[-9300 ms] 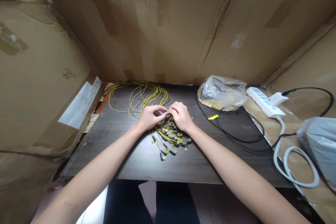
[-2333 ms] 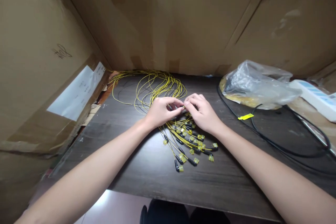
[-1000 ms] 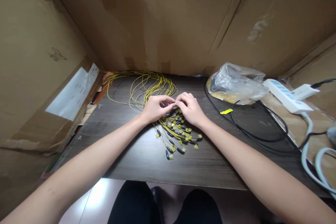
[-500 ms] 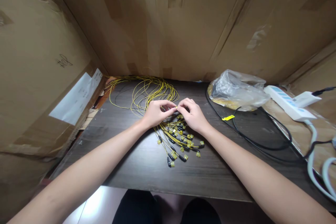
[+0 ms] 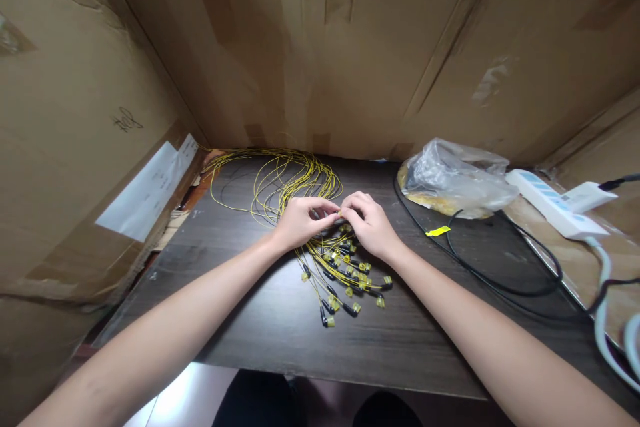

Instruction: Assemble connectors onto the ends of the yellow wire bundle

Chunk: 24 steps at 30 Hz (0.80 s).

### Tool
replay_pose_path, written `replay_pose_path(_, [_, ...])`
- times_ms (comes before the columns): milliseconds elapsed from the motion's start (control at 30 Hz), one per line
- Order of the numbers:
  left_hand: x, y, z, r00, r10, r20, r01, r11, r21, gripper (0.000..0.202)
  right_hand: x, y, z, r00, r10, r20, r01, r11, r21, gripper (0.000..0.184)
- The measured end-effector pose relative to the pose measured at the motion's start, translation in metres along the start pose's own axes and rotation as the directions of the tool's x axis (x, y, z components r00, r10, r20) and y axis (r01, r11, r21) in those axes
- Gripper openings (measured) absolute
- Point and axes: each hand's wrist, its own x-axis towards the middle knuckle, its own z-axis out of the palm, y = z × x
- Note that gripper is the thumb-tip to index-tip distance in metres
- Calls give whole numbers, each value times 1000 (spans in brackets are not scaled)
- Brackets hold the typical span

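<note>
My left hand (image 5: 305,220) and my right hand (image 5: 369,223) meet fingertip to fingertip above a bundle of thin yellow cables (image 5: 309,180). Between the pinched fingertips shows a small yellow cap (image 5: 341,213); most of it, and the cable end at it, is hidden by the fingers. Below the hands the cable ends fan out over the dark table (image 5: 250,307). These ends carry black connectors (image 5: 351,309) with translucent yellow caps (image 5: 381,303). Behind the hands the cables lie in loose loops running left.
A clear plastic bag (image 5: 455,180) lies at the back right, beside a white power strip (image 5: 555,203) with a plug in it. A black cable (image 5: 480,273) with a yellow tag (image 5: 438,231) curves over the table's right side. Cardboard walls (image 5: 280,53) enclose the back and sides.
The whole view has shifted slightly, so everything appears a little lower. Both hands keep their pinch at nearly the same place over the cables.
</note>
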Motion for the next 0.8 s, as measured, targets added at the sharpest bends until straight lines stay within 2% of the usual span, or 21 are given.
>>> replay_pose_path(233, [-1, -2, 1, 999, 42, 12, -42, 998, 41, 11, 1, -1, 2, 1000, -10, 23, 11, 998, -68, 35])
replay_pose_path(433, [-1, -2, 1, 1000, -4, -18, 4, 1000, 6, 15, 0, -1, -1, 1000, -3, 0, 3, 1000, -14, 19])
replay_pose_path(667, [-1, -5, 2, 999, 33, -17, -33, 999, 10, 12, 0, -2, 0, 999, -10, 35, 12, 998, -63, 31])
replay_pose_path(800, [-1, -4, 2, 999, 11, -34, -11, 1000, 0, 13, 0, -2, -1, 1000, 10, 20, -9, 999, -42, 26])
